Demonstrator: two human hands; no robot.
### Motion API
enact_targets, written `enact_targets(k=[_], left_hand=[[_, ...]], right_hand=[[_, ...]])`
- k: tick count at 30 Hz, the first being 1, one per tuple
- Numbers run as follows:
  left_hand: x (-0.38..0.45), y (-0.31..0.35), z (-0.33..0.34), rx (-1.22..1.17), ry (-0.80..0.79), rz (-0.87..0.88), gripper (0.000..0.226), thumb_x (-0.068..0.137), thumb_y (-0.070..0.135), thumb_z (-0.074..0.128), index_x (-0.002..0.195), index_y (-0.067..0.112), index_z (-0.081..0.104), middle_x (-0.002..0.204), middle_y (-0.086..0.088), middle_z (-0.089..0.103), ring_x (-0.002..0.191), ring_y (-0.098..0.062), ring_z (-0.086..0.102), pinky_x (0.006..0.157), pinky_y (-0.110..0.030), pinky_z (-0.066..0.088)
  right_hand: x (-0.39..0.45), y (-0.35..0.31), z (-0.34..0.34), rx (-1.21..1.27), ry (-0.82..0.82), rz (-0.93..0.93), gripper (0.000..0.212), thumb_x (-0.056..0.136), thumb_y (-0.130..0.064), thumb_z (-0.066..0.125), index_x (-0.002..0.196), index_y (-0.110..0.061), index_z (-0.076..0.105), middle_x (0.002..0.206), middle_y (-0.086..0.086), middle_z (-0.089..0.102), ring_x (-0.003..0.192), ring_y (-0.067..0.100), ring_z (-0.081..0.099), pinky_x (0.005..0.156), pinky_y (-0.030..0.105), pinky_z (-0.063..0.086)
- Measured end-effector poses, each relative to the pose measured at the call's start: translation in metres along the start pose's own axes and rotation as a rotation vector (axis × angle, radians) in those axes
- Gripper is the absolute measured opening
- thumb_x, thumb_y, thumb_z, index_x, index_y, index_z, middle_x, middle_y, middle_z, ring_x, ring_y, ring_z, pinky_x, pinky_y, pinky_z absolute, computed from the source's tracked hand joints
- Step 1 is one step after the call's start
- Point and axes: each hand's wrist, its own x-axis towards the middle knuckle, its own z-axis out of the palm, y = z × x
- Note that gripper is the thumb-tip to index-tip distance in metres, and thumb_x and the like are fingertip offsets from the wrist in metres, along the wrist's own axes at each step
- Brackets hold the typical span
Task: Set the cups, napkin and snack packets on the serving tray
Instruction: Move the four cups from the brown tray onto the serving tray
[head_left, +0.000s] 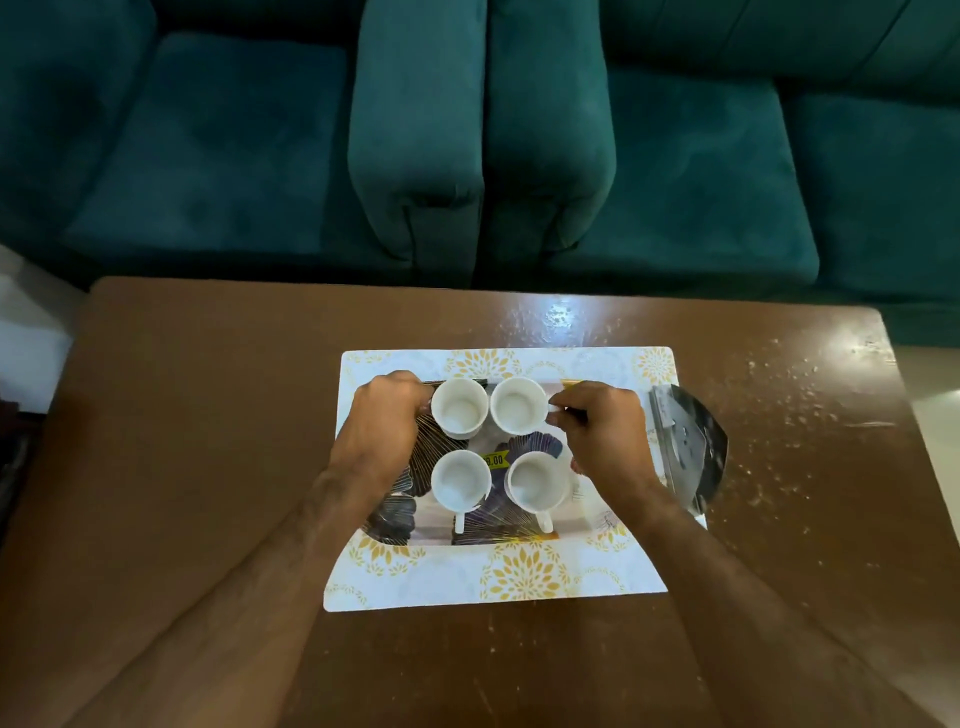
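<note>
Four white cups stand upright on the serving tray (524, 538), which lies on a patterned placemat (498, 582) on the brown table (208, 415). The left hand (382, 423) has its fingers curled at the handle side of the far-left cup (459, 406); the handle itself is hidden. The right hand (605, 431) pinches the handle of the far-right cup (518, 405). The near-left cup (460, 478) and near-right cup (535, 480) stand free, handles toward the person. A silver snack packet (691, 447) lies off the tray, just beside its right edge and partly behind the right wrist. No napkin is identifiable. Risk: the two far cups nearly touch, so an uneven release could knock them together. Withdrawing the right wrist carelessly could clip the near-right cup or sweep the packet further away. Tray space for the packet is judged limited.
</note>
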Motion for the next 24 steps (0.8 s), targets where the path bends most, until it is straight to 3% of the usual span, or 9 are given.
enact_targets(k=[3,8,11,14,18,21,24], left_hand=[[0.004,-0.004,0.002,0.038,-0.02,0.116,0.022,0.088,0.013,0.057,0.093,0.01,0.078,0.094,-0.006,0.067,0.091,-0.027,0.065,0.078,-0.044,0.056],[0.017,-0.006,0.008,0.025,0.009,0.209,0.04,0.081,-0.01,0.053,0.105,0.005,0.08,0.103,-0.01,0.071,0.097,-0.031,0.067,0.083,-0.046,0.057],[0.022,-0.007,0.008,0.038,0.031,0.248,0.051,0.073,-0.018,0.052,0.109,0.005,0.08,0.105,-0.009,0.072,0.099,-0.03,0.067,0.084,-0.045,0.057],[0.029,-0.007,0.013,0.027,0.055,0.24,0.057,0.072,-0.025,0.052,0.112,0.007,0.079,0.11,-0.006,0.072,0.103,-0.027,0.067,0.087,-0.043,0.057],[0.033,-0.005,0.021,-0.111,0.128,0.195,0.042,0.087,-0.015,0.059,0.116,0.007,0.078,0.111,-0.01,0.074,0.101,-0.028,0.069,0.091,-0.042,0.058],[0.027,0.001,0.03,-0.252,0.262,0.003,0.032,0.095,-0.001,0.065,0.124,0.01,0.075,0.109,-0.007,0.077,0.096,-0.023,0.073,0.092,-0.038,0.058],[0.014,0.005,0.036,-0.405,0.411,-0.197,0.012,0.094,0.016,0.073,0.104,0.013,0.08,0.094,0.0,0.08,0.085,-0.014,0.073,0.086,-0.034,0.06]], right_hand=[[0.005,0.004,-0.002,-0.034,-0.059,-0.021,0.012,0.086,0.002,0.076,0.095,-0.003,0.081,0.092,0.013,0.078,0.061,0.021,0.061,0.069,0.037,0.059],[0.02,0.016,-0.006,-0.117,-0.196,-0.074,0.016,0.089,0.002,0.073,0.101,-0.006,0.081,0.099,0.011,0.077,0.082,0.029,0.071,0.067,0.043,0.061],[0.028,0.015,-0.007,-0.139,-0.235,-0.163,0.019,0.087,0.008,0.072,0.098,-0.004,0.081,0.097,0.011,0.078,0.085,0.029,0.072,0.075,0.034,0.057],[0.037,0.011,-0.006,-0.163,-0.256,-0.235,0.025,0.083,0.014,0.07,0.097,-0.004,0.081,0.097,0.012,0.079,0.09,0.03,0.073,0.082,0.038,0.059],[0.045,0.006,-0.001,-0.157,-0.239,-0.217,0.033,0.084,0.016,0.066,0.102,-0.008,0.081,0.1,0.011,0.08,0.089,0.026,0.074,0.087,0.042,0.06],[0.042,0.003,0.001,-0.044,-0.131,-0.053,0.042,0.086,0.016,0.062,0.117,-0.009,0.077,0.107,0.011,0.078,0.09,0.025,0.075,0.092,0.041,0.06],[0.032,0.003,0.002,0.05,0.017,0.154,0.03,0.09,0.003,0.065,0.115,-0.008,0.076,0.099,0.009,0.078,0.087,0.026,0.075,0.085,0.044,0.063]])
